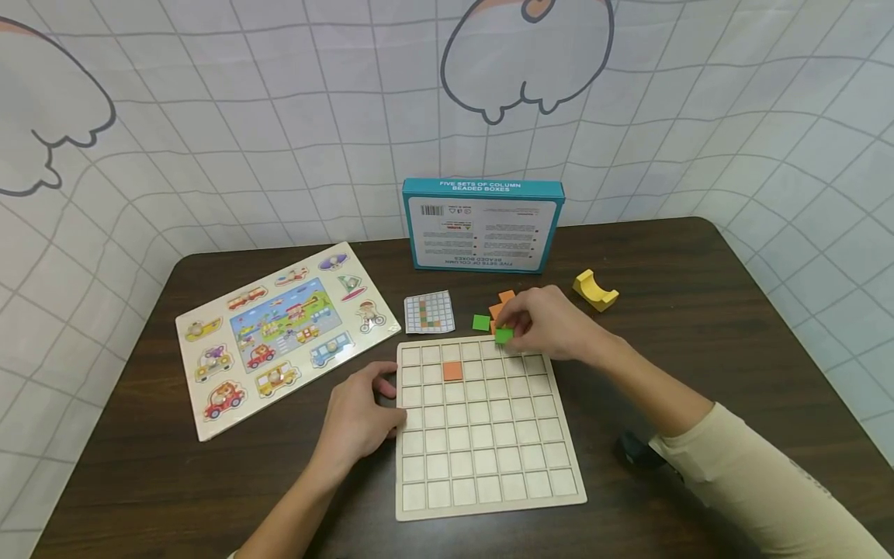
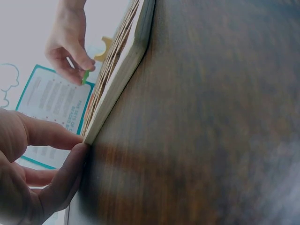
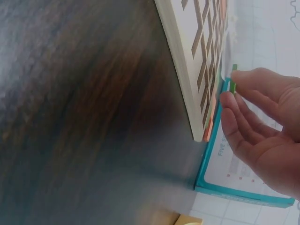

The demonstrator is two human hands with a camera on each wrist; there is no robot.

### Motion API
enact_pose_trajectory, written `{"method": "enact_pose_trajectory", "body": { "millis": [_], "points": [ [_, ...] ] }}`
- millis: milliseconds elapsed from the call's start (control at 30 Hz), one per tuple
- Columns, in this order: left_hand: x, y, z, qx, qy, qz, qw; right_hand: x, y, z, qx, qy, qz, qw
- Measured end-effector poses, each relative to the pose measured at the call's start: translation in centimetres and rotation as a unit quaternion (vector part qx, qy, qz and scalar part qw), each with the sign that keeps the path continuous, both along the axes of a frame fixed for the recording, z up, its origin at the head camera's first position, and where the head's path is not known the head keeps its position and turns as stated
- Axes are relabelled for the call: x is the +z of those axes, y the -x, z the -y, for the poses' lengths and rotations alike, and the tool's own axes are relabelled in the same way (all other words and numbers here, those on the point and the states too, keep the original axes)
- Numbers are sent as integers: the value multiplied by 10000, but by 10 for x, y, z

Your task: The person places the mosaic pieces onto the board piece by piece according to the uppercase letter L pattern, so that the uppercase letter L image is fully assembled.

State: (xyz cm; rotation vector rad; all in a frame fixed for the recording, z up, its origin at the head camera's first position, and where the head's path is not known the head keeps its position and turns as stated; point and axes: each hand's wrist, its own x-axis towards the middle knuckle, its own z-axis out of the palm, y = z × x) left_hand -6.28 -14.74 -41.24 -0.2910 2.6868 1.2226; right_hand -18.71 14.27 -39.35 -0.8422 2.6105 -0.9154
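A wooden grid board (image 1: 489,508) lies on the table, with one orange square tile (image 1: 452,371) in a cell of its upper part. My left hand (image 1: 359,415) rests against the board's left edge, thumb and fingers touching it at spaced points. Over the board's far edge, my right hand (image 1: 548,322) pinches a green square tile (image 1: 504,335) between thumb and fingertips. In the right wrist view that green tile (image 3: 233,78) stands on edge, raised above the board. Another green tile (image 1: 481,322) and several orange tiles (image 1: 506,296), partly hidden by the right hand, lie behind the board.
A small pattern card (image 1: 429,313) lies just behind the board. At the left is a vehicle picture puzzle (image 1: 261,419). A teal and white box (image 1: 482,233) stands at the back, with a yellow curved block (image 1: 595,291) to its right. A dark object (image 1: 639,452) sits by the right sleeve.
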Motion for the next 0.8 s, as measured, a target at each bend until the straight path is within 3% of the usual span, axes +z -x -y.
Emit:
{"method": "enact_pose_trajectory", "body": {
  "millis": [800],
  "points": [
    [2, 0, 0, -6, 6, 35, 10000, 0, -20, 21, 233, 95, 157, 9996]
  ]
}}
